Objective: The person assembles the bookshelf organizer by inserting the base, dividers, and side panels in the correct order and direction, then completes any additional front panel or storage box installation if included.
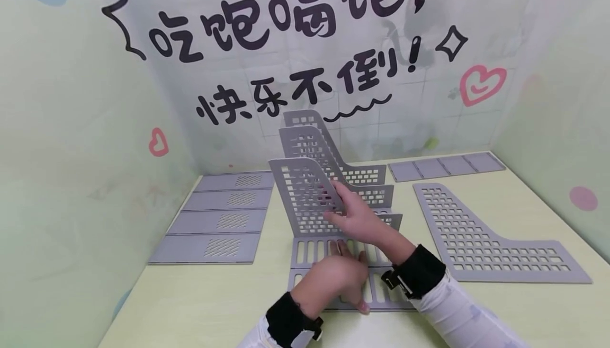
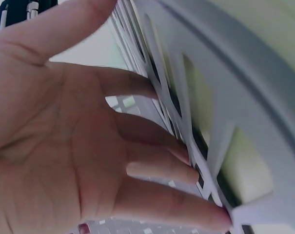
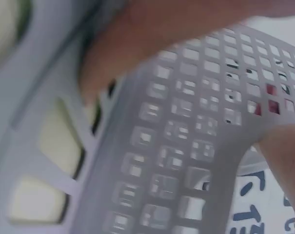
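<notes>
In the head view, several grey lattice panels stand upright in a row on a slotted grey base panel. My right hand grips the sloping edge of the nearest upright panel. In the right wrist view, fingertips show red through the holes of that panel. My left hand presses down on the base panel just in front of it, fingers spread. The left wrist view shows the straight fingers of this hand touching the bars of the slotted base.
A loose lattice side panel lies flat at the right. Flat grey panels with small slotted patches lie in a column at the left. A plain segmented strip lies at the back right. Printed walls enclose the table.
</notes>
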The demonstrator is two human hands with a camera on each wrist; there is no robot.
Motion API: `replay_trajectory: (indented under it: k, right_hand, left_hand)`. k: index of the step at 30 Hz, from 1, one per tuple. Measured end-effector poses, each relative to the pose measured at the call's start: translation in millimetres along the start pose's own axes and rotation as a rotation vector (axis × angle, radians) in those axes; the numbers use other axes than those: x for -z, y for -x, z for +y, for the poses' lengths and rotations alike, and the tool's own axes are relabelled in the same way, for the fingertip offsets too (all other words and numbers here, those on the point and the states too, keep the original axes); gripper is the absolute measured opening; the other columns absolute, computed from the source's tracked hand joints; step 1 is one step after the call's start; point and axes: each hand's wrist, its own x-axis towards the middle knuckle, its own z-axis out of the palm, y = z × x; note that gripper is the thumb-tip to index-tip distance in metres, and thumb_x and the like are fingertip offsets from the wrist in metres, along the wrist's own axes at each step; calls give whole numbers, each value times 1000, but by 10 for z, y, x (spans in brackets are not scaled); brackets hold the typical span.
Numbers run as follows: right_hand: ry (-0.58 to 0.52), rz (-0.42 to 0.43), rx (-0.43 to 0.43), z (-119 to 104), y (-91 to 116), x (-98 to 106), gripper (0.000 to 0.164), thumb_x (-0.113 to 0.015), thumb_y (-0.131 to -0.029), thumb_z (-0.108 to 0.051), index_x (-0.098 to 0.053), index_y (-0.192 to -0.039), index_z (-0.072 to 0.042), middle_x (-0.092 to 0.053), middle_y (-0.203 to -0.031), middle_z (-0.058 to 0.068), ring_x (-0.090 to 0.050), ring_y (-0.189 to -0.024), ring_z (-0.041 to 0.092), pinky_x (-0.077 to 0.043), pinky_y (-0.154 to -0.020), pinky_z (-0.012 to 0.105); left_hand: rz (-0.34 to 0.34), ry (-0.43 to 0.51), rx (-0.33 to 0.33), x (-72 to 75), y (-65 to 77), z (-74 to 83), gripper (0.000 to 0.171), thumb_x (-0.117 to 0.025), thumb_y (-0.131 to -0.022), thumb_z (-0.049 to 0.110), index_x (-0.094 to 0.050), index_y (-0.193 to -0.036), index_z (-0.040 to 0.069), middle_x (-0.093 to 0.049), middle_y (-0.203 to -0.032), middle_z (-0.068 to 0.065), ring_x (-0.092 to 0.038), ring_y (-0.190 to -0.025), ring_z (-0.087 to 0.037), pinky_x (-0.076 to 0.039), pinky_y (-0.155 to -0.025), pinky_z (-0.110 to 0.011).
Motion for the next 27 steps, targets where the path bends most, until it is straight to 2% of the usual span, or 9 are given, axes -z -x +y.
replay_trajectory:
  k: [3,6,8,10,14,17,20,23,27]
  right_hand:
    - [169,-81,-72,-150,45,97,78,-61,-107,-16,-16,-169,-7,-41,-167,22,-47,-152,39,-44,-122,56]
    - [292,-113,-101,-383,131,257,94,-65,-105,-24,0,-172,-12,-27,-173,23,-32,-160,41,-31,-128,62]
    - [360,-81,-92,-547,205,402,100,-66,-104,-26,6,-172,-16,-26,-173,25,-31,-160,44,-31,-127,66]
    - [402,-17,-80,-692,288,577,101,-68,-104,-26,7,-172,-22,-36,-168,25,-38,-155,46,-36,-122,70]
    - [455,111,-121,-834,452,973,100,-67,-106,-27,9,-171,-28,-41,-163,25,-42,-151,49,-39,-118,73]
    - [486,174,-222,-774,541,1288,105,-68,-106,-29,15,-170,-27,-39,-162,29,-41,-150,52,-39,-116,74]
    - [540,215,-343,-601,623,1615,111,-69,-105,-30,22,-168,-21,-38,-159,37,-42,-145,58,-42,-112,75]
    - [592,235,-447,-401,723,1904,116,-71,-103,-25,25,-166,-10,-37,-154,44,-44,-139,62,-47,-106,74]
    - [642,223,-514,-108,862,2150,114,-74,-97,-17,14,-164,9,-30,-151,52,-41,-136,67,-45,-106,74]
  left_hand:
    - [12,-13,-52,7,32,-50,124,-88,-74,69,-30,-169,14,-21,-170,-38,-20,-161,-53,-39,-127,-55]
    - [4,33,-48,30,55,-54,127,-92,-70,68,-30,-169,16,-19,-172,-36,-17,-163,-52,-42,-122,-63]
    - [6,39,-36,43,61,-39,126,-93,-69,66,-32,-168,18,-20,-173,-33,-16,-163,-51,-47,-114,-69]
    - [15,44,-27,59,57,-29,123,-94,-70,64,-35,-168,20,-21,-174,-31,-17,-164,-50,-50,-107,-74]
    - [53,7,-31,53,22,-22,117,-95,-70,62,-41,-165,20,-27,-172,-31,-25,-162,-50,-54,-104,-71]
    - [66,18,-23,35,-15,-26,116,-96,-69,61,-44,-164,20,-28,-171,-31,-26,-162,-48,-53,-104,-72]
    - [75,39,-14,15,-43,-41,116,-97,-69,60,-44,-164,21,-27,-172,-30,-26,-162,-46,-52,-105,-73]
    - [91,62,-8,-3,-54,-61,113,-96,-71,59,-43,-164,23,-28,-173,-28,-26,-163,-44,-50,-107,-73]
    - [124,70,0,-8,-48,-93,108,-92,-74,61,-44,-164,27,-30,-173,-24,-28,-163,-42,-49,-109,-74]
